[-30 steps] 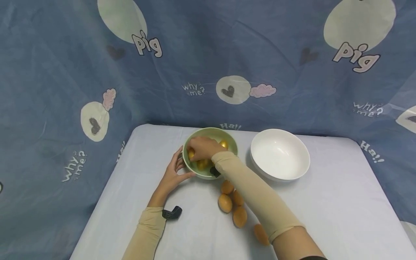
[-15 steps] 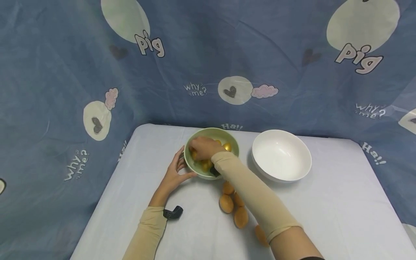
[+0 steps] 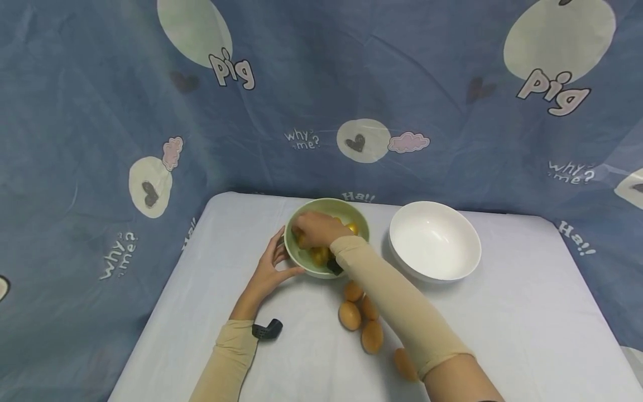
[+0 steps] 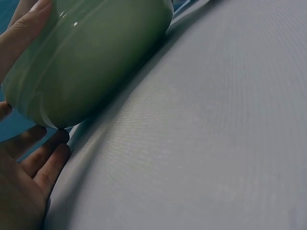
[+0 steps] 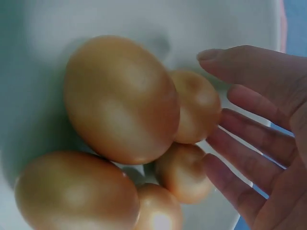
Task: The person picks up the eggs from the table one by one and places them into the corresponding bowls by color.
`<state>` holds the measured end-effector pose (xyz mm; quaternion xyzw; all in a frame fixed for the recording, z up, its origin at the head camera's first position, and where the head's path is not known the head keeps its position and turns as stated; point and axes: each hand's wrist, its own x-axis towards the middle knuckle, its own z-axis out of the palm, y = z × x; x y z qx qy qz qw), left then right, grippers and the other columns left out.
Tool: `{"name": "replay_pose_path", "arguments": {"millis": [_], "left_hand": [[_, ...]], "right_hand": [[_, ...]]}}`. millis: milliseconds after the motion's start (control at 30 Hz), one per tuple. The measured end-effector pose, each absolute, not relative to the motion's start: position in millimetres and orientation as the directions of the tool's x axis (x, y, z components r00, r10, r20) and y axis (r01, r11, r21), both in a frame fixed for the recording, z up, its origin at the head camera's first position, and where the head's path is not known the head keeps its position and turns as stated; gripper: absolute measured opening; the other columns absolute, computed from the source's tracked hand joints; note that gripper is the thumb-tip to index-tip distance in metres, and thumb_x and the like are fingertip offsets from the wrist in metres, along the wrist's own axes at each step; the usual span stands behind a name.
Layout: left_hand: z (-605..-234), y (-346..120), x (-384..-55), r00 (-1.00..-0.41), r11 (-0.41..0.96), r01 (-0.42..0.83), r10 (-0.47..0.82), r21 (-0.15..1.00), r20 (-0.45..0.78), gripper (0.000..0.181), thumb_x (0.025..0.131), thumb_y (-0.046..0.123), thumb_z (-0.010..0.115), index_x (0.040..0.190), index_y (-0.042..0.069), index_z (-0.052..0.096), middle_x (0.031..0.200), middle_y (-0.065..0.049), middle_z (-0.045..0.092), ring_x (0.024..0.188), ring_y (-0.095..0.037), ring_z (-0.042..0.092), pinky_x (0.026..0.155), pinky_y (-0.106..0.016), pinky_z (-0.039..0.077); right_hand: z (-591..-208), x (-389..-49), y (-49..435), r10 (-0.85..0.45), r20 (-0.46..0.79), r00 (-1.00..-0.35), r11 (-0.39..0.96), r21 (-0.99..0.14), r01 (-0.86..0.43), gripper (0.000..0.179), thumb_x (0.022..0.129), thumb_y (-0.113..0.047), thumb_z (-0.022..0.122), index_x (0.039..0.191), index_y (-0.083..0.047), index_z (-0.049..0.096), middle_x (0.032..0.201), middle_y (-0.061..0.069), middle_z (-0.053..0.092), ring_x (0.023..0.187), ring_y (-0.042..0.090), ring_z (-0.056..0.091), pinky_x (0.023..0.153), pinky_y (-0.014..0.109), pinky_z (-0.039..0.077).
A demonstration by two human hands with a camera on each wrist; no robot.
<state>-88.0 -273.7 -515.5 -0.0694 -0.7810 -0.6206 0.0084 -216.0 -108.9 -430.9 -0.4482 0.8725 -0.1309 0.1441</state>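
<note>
Clearly, the nearest egg [image 5: 199,105] lay inside the green bowl [image 3: 346,211], directly before the fingertips of the person's right grip [image 3: 317,228], which was in the left part of this bowl. These fingers were loosely extended and enclosed nothing; whether they touched the egg, I could not tell surely. Its long axis was also uncertain, because the large-looking egg [image 5: 122,100] covered one part. The left grip [image 3: 268,273] was farther from it, resting with spread fingers outside, against the bowl's left and near wall. By counting, five eggs were visible within, and five loose eggs [image 3: 372,336] lay on the bench [image 3: 527,312], nearer. Bowls were two: the white bowl [image 3: 434,240] stood at right.
</note>
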Motion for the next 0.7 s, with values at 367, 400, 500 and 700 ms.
{"name": "replay_pose_path", "arguments": {"millis": [367,400,500,700], "left_hand": [[-530.1,-277.8,-94.4,-0.990,0.240,0.132,0.083,0.962,0.115,0.114,0.082,0.007,0.088,0.166,0.029,0.014,0.167,-0.011,0.036,0.147,-0.033,0.046,0.122,-0.046,0.043],[-530.4,-277.7,-94.6,-0.989,0.246,0.135,0.085,0.960,0.117,0.114,0.082,0.008,0.088,0.167,0.028,0.014,0.167,-0.011,0.036,0.147,-0.034,0.046,0.122,-0.046,0.044],[-531.5,-277.3,-94.8,-0.991,0.254,0.128,0.080,0.959,0.111,0.114,0.081,0.010,0.089,0.166,0.030,0.015,0.166,-0.011,0.037,0.146,-0.034,0.047,0.122,-0.045,0.044],[-534.5,-276.5,-95.9,-0.992,0.264,0.120,0.067,0.957,0.105,0.115,0.080,0.013,0.090,0.166,0.031,0.015,0.168,-0.009,0.035,0.145,-0.033,0.049,0.123,-0.045,0.044]], "right_hand": [[-421.6,-208.8,-77.5,-0.830,-0.044,-0.556,0.516,-0.443,-0.734,0.037,0.092,-0.019,0.077,0.126,-0.009,0.071,0.119,0.007,0.073,0.100,0.019,0.065,0.096,0.035,0.057],[-421.2,-207.9,-74.2,-0.831,-0.043,-0.555,0.514,-0.442,-0.735,0.038,0.092,-0.021,0.077,0.127,-0.008,0.071,0.120,0.007,0.073,0.104,0.020,0.066,0.099,0.035,0.057],[-422.5,-205.6,-63.9,-0.837,-0.029,-0.547,0.500,-0.450,-0.740,0.040,0.093,-0.024,0.078,0.128,-0.007,0.071,0.123,0.007,0.072,0.114,0.021,0.067,0.106,0.035,0.056],[-424.9,-196.0,-42.0,-0.841,0.015,-0.540,0.461,-0.502,-0.732,0.036,0.093,-0.021,0.077,0.124,-0.004,0.072,0.120,0.011,0.074,0.107,0.028,0.069,0.098,0.039,0.058]]}}
